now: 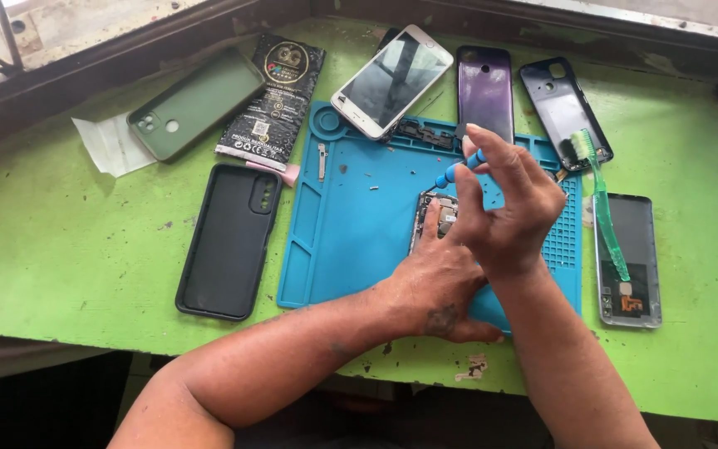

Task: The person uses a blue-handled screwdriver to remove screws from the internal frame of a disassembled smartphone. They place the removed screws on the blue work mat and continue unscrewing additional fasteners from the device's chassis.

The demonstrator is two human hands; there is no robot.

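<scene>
An opened phone [430, 218] lies on a blue repair mat [359, 224], its inner parts showing. My left hand [434, 287] rests flat on the mat and presses down on the phone with its fingers. My right hand [504, 208] is above the phone, fingers closed round a small screwdriver with a blue handle [459, 169]. The tip points down toward the top of the phone. Most of the phone is hidden under my hands.
On the green table [60, 241] lie a black phone case [230, 241], a green case [197, 104], a black packet [274, 96], a white phone [392, 81], a purple back cover [485, 90], a dark frame [560, 108], a green toothbrush [602, 199] and another opened phone [629, 262].
</scene>
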